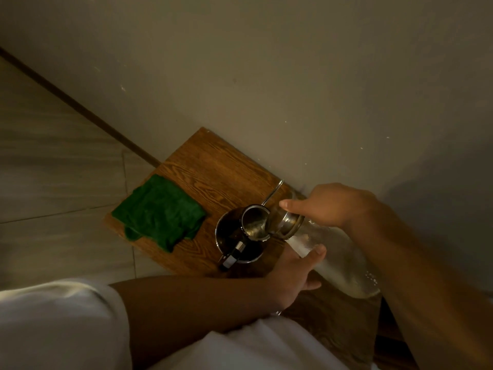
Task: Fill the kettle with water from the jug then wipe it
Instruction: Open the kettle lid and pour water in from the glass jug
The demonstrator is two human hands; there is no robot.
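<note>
Head cam, dim light: clear glass jug w/ metal neck band and hinged metal lid (pixel 328 249) is tipped nearly flat, mouth over the round steel kettle w/ black handle (pixel 237 243). Kettle stands upright on the brown wood-grain counter (pixel 210 169), near its front edge, top open. Jug lid hangs open right above the kettle mouth; can't tell if water is running. Right hand (pixel 330 206) grips the jug at the neck from above, fingers wrapped round it, index finger stretched along the metal band. Left hand (pixel 296 273) cups the jug body from below, thumb curled up over the glass. Folded dark green cloth (pixel 160 212) lies on the counter left of the kettle, just beside it, overhanging the counter edge. Pale wall (pixel 266 76) behind; tiled floor (pixel 53 169) at left.
</note>
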